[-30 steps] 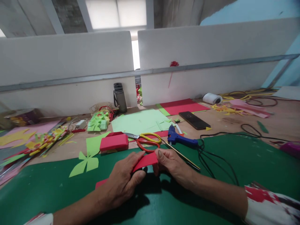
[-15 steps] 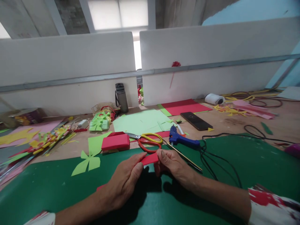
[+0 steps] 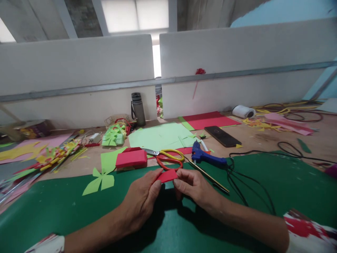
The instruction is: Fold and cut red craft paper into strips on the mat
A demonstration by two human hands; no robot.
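Between my two hands is a small red piece of paper [image 3: 167, 176], held just above the green mat [image 3: 168, 228]. My left hand [image 3: 144, 191] is closed on its left end, thumb on the near side. At the right end, my right hand [image 3: 193, 184] pinches the paper's corner between thumb and fingers. Just beyond the hands lie scissors [image 3: 171, 156] with one yellow and one red handle loop. A stack of red paper pieces [image 3: 131, 159] sits to the left of them, beside a cut green paper leaf shape [image 3: 101, 181].
A blue glue gun [image 3: 207, 156] with its black cord [image 3: 238, 189] and a thin gold-coloured stick [image 3: 207, 174] lie on the right. Farther back are a phone [image 3: 222, 136], pale green sheets [image 3: 160, 136], red sheets [image 3: 207, 120] and a grey bottle [image 3: 138, 110]. Paper flowers [image 3: 56, 154] are heaped at left.
My right thumb has slid down to the near corner of the red paper, and more of the paper's top now shows. The whole view has shifted slightly.
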